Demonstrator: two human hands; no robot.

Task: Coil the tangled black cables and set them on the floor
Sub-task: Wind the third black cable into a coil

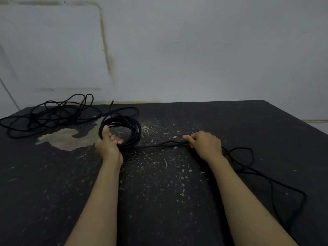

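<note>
A round coil of black cable (132,129) stands on edge on the dark floor mat (159,183). My left hand (109,145) grips its near left side, thumb up along the loops. One strand (159,145) runs from the coil's base rightward to my right hand (205,145), which pinches it. Behind that hand the loose cable (248,153) trails in loops to the right edge. A second tangled black cable (49,114) lies in a heap at the far left.
A pale grey wall (177,50) with a stained outline rises just behind the mat. The mat is scuffed, with a worn bare patch (67,137) left of the coil. A light floor strip (317,125) shows at the far right.
</note>
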